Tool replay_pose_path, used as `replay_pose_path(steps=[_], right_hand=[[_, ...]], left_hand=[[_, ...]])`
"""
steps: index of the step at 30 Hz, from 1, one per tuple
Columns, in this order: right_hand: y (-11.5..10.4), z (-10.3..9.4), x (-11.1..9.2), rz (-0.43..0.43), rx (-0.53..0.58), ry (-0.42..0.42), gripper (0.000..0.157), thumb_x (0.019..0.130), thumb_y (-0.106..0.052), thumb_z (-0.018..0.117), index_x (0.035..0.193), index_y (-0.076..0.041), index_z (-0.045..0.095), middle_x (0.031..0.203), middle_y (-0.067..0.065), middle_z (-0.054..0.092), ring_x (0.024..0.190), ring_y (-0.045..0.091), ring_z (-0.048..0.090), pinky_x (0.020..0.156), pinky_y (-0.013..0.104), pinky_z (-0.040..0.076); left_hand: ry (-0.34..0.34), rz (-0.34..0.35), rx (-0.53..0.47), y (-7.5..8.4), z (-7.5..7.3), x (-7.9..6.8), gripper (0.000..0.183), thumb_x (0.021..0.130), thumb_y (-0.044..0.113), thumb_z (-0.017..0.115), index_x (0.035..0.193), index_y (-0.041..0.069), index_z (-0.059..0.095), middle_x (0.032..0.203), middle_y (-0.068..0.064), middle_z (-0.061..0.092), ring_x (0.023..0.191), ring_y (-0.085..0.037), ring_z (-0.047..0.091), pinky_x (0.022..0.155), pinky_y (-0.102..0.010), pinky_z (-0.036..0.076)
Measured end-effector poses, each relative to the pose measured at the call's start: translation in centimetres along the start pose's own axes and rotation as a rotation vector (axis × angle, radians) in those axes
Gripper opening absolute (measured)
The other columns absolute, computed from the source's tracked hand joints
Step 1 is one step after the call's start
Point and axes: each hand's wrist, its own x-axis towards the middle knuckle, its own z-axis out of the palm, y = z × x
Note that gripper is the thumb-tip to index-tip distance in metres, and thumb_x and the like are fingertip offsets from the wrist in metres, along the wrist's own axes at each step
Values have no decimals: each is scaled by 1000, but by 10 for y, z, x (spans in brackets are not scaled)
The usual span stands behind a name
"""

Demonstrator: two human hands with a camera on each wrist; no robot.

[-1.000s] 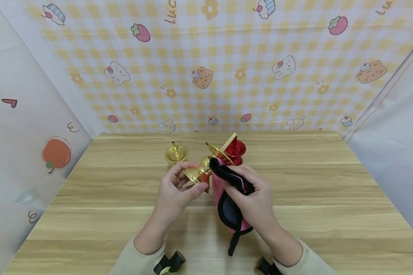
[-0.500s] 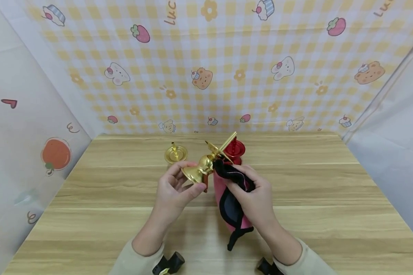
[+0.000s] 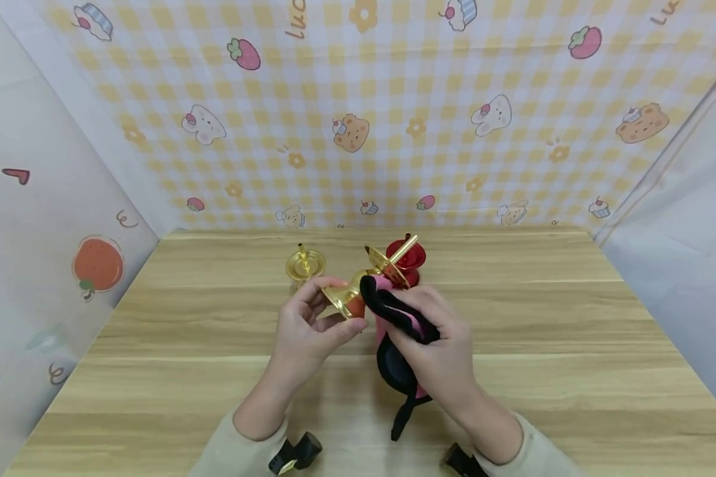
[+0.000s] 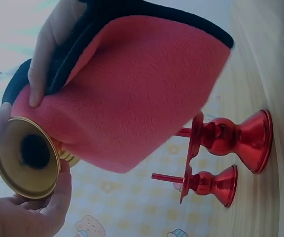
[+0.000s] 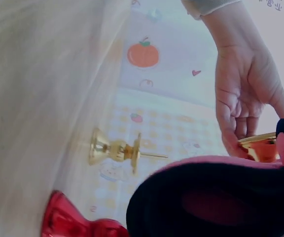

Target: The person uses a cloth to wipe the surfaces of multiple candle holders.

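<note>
My left hand point(image 3: 304, 331) holds a shiny gold candlestick point(image 3: 337, 298) by its flared base, tilted with its spike up to the right. The hollow underside of that base point(image 4: 14, 163) faces the left wrist camera. In my right hand point(image 3: 444, 344) is a pink cloth point(image 4: 142, 84) with black trim, bunched and pressed to the candlestick's stem below its dish. The cloth covers part of the stem and hangs down in front of my right palm. Some fingertips are hidden behind the candlestick and cloth.
A second gold candlestick point(image 3: 305, 265) stands upright at the back of the wooden table point(image 3: 215, 318). Red candlesticks stand behind the held one; the left wrist view shows a larger one point(image 4: 221, 136) and a smaller one point(image 4: 213, 185). A checked fabric backdrop point(image 3: 417, 165) rises behind.
The cloth slips slightly down and right off the stem, then comes back up and left over it. The held candlestick has shifted a little to the right. The standing candlesticks stay put.
</note>
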Motion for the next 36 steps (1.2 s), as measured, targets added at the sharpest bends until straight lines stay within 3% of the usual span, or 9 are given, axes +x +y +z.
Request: replay_pose_path(steps=[8, 13, 15, 19, 22, 25, 30, 36], right_hand=[[-8, -5, 16, -69, -160, -104, 31, 73, 10, 80, 98, -8, 74, 88, 4, 65, 76, 11, 57, 68, 16, 50], [-13, -12, 23, -100, -219, -180, 34, 72, 12, 80, 100, -7, 74, 88, 1, 65, 76, 9, 58, 70, 14, 51], [-15, -18, 28, -158, -247, -211, 36, 71, 12, 80, 101, -8, 75, 87, 1, 65, 76, 10, 57, 68, 14, 50], [-18, -30, 42, -355, -373, -276, 38, 70, 9, 80, 102, -9, 75, 87, 2, 65, 79, 16, 51, 66, 17, 43], [-18, -37, 51, -486, -486, -328, 39, 69, 7, 82, 103, -11, 75, 87, 1, 64, 80, 19, 45, 66, 22, 38], [-21, -40, 60, -562, -592, -407, 39, 68, 1, 86, 103, -12, 75, 87, 0, 64, 81, 21, 43, 67, 26, 39], [-31, -36, 79, -568, -723, -632, 34, 67, -11, 92, 96, -14, 75, 86, -1, 62, 82, 21, 41, 68, 28, 40], [-44, -32, 108, -458, -781, -880, 24, 72, -22, 90, 91, -19, 76, 81, -8, 56, 80, 15, 35, 62, 23, 40]], left_hand=[[0, 2, 135, 4, 1, 0, 52, 73, 5, 87, 117, 0, 60, 115, -10, 62, 97, -14, 64, 84, -28, 61], [19, -3, 175, 5, -2, -2, 52, 72, 3, 87, 117, 2, 61, 114, -11, 63, 96, -14, 64, 83, -27, 61], [36, 1, 175, 5, -3, -1, 52, 73, 2, 86, 117, 2, 61, 111, -9, 64, 94, -13, 65, 81, -26, 61], [66, -13, 152, 3, -3, 0, 50, 73, 0, 84, 117, 1, 60, 102, -6, 67, 92, -12, 64, 78, -25, 61], [62, -50, 133, 3, -1, 1, 49, 74, -1, 84, 117, 1, 60, 100, -4, 67, 93, -12, 64, 79, -24, 60], [42, -72, 140, 3, 1, 1, 49, 74, -1, 84, 117, 2, 60, 102, -5, 67, 94, -12, 64, 79, -25, 60], [10, -59, 205, 3, 1, 1, 49, 73, 3, 86, 115, 5, 61, 111, -9, 68, 96, -13, 64, 80, -26, 60], [-38, -33, 287, 3, 1, -1, 51, 72, 9, 88, 115, 8, 61, 109, -6, 68, 94, -13, 64, 80, -28, 61]])
